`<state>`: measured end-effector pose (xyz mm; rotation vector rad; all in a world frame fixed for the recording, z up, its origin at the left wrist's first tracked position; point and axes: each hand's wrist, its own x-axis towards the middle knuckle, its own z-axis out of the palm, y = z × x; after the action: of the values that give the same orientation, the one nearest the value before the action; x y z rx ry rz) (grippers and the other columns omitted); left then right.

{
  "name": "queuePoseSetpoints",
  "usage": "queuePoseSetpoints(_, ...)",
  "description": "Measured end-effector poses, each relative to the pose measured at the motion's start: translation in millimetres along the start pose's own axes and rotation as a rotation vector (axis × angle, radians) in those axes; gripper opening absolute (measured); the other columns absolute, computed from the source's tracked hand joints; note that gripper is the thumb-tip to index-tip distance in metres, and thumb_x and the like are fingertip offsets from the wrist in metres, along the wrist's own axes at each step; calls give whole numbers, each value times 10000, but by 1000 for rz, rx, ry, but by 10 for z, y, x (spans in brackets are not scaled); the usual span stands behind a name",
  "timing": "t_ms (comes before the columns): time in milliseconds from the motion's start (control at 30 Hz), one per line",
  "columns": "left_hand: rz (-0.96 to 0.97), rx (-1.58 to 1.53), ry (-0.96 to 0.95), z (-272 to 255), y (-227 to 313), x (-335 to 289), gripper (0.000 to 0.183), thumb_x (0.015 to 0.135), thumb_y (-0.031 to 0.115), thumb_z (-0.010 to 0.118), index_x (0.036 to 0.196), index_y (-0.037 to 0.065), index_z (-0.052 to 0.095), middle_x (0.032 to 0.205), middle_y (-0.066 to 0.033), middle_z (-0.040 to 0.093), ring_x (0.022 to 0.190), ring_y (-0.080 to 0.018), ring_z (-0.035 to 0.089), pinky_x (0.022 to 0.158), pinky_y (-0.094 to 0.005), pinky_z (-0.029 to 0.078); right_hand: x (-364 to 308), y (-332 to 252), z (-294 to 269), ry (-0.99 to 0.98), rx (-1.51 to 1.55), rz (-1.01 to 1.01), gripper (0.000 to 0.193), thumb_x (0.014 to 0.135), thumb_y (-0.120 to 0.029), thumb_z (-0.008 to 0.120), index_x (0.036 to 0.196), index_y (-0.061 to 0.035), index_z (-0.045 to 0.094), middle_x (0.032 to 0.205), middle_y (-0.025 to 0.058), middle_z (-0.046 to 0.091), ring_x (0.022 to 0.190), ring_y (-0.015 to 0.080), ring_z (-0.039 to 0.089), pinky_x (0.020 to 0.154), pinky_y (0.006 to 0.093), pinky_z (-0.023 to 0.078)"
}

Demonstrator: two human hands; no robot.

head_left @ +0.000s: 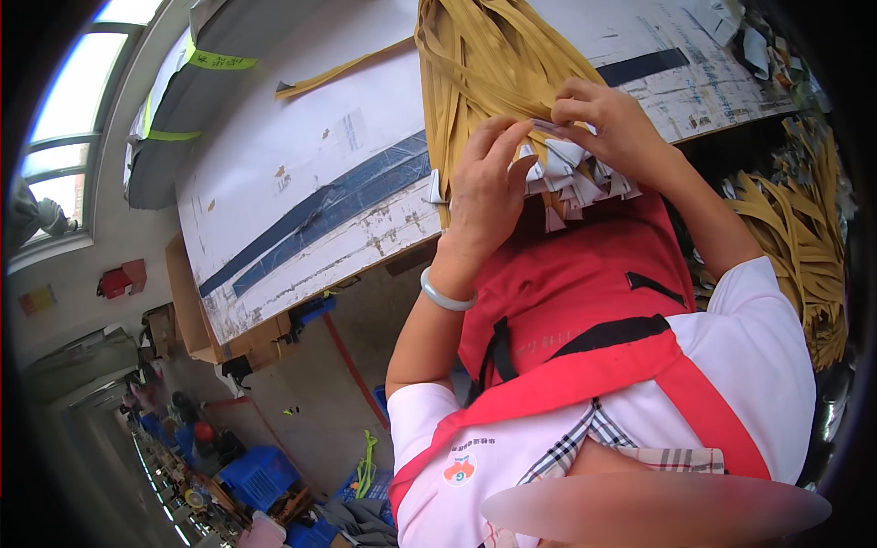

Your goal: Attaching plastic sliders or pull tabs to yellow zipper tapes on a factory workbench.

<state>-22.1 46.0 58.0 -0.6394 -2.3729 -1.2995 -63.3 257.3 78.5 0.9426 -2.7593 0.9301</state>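
On the wall at the left hangs a red box [121,279], its contents not visible. A grey stack [174,137] bound with bright green tape stands by the far left end of the table, and a brown cardboard box [185,297] sits against the table's near left corner, its inside hidden. Farther back on the floor side is a blue crate [258,477]; what it contains cannot be made out. To its right, a blue basket [379,486] has a bright green strap [366,464] lying in or over it. The white, worn table [365,110] carries dark blue strips [329,205] and, near its middle, a single mustard strap [343,71] lying apart from the rest. The left hand [484,183], with a pale bangle [446,290] on its wrist, is over the near table edge, thumb and forefinger curled toward each other; whether they close on anything I cannot tell. Behind and beneath both hands spreads a bundle of mustard straps [475,64], with white tags [568,173] at their near ends. The right hand [610,119] has its fingers bent and pinched together on a small thin piece [546,126] that reaches toward the left fingertips. Rightmost, more mustard straps lie in a heap [795,247] below table level.
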Motion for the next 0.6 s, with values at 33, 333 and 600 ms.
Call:
queuePoseSetpoints(33, 116, 72, 60, 34, 29, 82, 199, 820, -20, 726, 1011, -2, 675, 977, -116, 658, 811, -233, 676, 726, -311, 542, 32, -80, 8, -1, 2, -2, 142, 867, -157, 689, 937, -47, 633, 946, 77, 585, 871, 303, 610, 749, 393, 488)
queuePoseSetpoints(333, -138, -445, 18, -96, -265, -73, 178, 784, -107, 742, 908, -8, 662, 962, -49, 610, 877, -117, 596, 780, -255, 494, 136, -128, 204, -115, 1067, 142, 174, 907, -108, 711, 1049, -48, 630, 935, 6, 608, 835, 99, 607, 738, 252, 481)
queuePoseSetpoints(600, -189, -562, -46, -305, -79, -80, 188, 740, -79, 753, 873, 15, 661, 979, -70, 637, 923, -165, 600, 814, -286, 479, 300, -107, 261, -309, 1176, -62, 164, 921, -126, 706, 999, -40, 590, 897, -6, 582, 779, 56, 570, 683, 220, 473)
